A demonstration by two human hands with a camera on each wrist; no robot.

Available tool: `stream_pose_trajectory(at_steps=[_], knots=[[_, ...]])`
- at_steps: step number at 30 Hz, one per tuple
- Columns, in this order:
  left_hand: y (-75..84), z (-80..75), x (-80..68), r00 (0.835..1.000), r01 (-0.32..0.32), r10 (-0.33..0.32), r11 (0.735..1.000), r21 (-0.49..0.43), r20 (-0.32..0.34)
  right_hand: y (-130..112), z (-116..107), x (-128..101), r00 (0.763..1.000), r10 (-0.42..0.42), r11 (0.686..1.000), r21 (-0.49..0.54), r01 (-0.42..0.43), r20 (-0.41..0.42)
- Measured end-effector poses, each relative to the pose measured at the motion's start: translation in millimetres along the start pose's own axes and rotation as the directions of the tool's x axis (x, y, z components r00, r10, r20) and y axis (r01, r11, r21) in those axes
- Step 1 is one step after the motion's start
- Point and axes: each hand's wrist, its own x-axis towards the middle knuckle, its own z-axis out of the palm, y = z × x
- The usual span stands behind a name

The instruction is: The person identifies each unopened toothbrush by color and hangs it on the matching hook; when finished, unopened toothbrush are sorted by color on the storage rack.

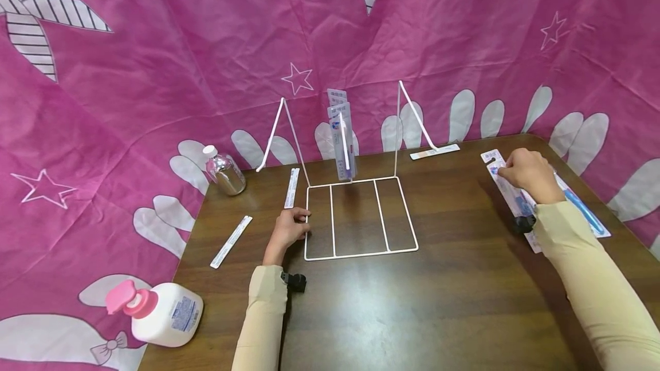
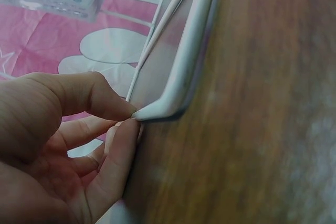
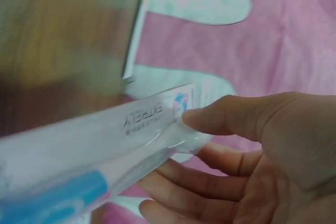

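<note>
My left hand (image 1: pixel 290 228) pinches the left side wire of a white wire display rack (image 1: pixel 361 254) between thumb and forefinger. From the rack's middle hook hang several packaged toothbrushes (image 1: pixel 337 142); its two outer hooks carry nothing. Over at the right end of the table, my right hand (image 1: pixel 533 173) pinches the upper part of a packaged toothbrush (image 1: pixel 507 190) by thumb and fingers. In the right wrist view this pack (image 3: pixel 89 135) is tilted, and a blue handle (image 3: pixel 58 198) shows through its clear plastic. Another toothbrush pack (image 1: pixel 585 210) lies beside it, partly behind the right forearm.
Narrow white printed strips lie around the rack: one strip (image 1: pixel 291 188) behind my left hand, one (image 1: pixel 231 242) farther left, one (image 1: pixel 443 151) at the back. A silver bottle (image 1: pixel 229 176) and a white pump bottle (image 1: pixel 170 316) stand on the left. Pink cloth (image 1: pixel 206 62) hangs behind the table.
</note>
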Motion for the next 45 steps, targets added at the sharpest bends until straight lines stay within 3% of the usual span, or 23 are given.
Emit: stream_pose_trajectory(at_steps=[7, 20, 26, 32, 40, 45], knots=[[0.6, 0.5, 0.5, 1.000, 0.004, -0.004, 1.000, 0.000, 0.006, -22, -18, -8, 0.992, -0.041, 0.996, 0.077, 0.051, -0.121], [-4.0, -0.5, 1.6, 1.000, 0.008, -0.008, 1.000, -0.008, 0.012, -77, -47, -45, 0.969, -0.044, 0.964, 0.245, 0.105, -0.244], [-2.9, 0.2, 3.2, 1.000, 0.003, -0.003, 1.000, -0.015, 0.014, -103, -59, -65, 0.965, -0.041, 0.924, 0.357, 0.135, -0.259], [-4.6, 0.8, 2.1, 1.000, 0.006, -0.006, 1.000, 0.008, 0.009, -125, -65, -85, 0.965, -0.082, 0.850, 0.489, 0.198, -0.250], [-7.5, 0.8, 1.9, 1.000, 0.005, -0.005, 1.000, 0.009, -0.001, -159, -66, -111, 0.913, -0.131, 0.784, 0.523, 0.334, -0.387], [-5.6, 1.6, 2.5, 1.000, 0.008, -0.008, 1.000, 0.002, 0.003, -178, -62, -126, 0.874, -0.169, 0.761, 0.503, 0.409, -0.455]])
